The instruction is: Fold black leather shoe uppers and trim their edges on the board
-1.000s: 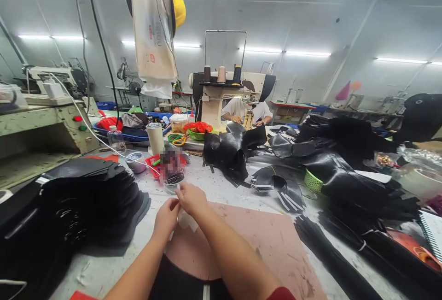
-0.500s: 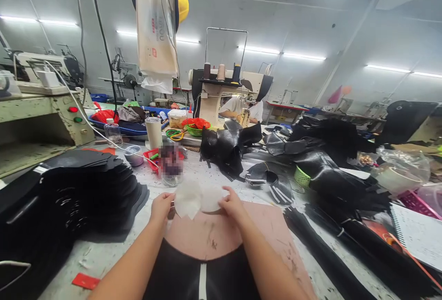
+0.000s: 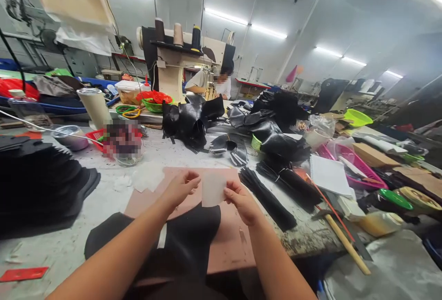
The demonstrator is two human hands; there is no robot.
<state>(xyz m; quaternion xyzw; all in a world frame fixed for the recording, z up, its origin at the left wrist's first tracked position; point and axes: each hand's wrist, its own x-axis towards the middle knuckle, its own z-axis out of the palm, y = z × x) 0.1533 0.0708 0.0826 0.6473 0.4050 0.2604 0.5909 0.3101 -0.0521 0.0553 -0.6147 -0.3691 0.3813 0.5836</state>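
Between the thumb and fingers of my right hand [image 3: 241, 198] is a thin whitish round-edged sheet [image 3: 213, 190], held upright over the pink board [image 3: 231, 244]. My left hand [image 3: 181, 189] is just left of that sheet, fingers curled loosely and apart, with nothing visible in them. Another pale sheet [image 3: 149, 178] lies at the board's far left corner. Below my hands a black leather-like piece [image 3: 186, 228] with a white strip [image 3: 162, 236] lies over the near part of the board, partly hidden by my left forearm.
A stack of black pieces [image 3: 44, 180] stands at left. Black strips [image 3: 267, 198], a notebook [image 3: 329, 175] and a hammer [image 3: 348, 247] lie at right. Beyond are black leather pieces [image 3: 188, 120] and a sewing machine [image 3: 172, 69], with a person [image 3: 196, 81] behind it.
My view has swung right. The left hand has let go of one pale sheet, now on the board's far left corner; the right keeps the other. The black piece appears shifted and turned.
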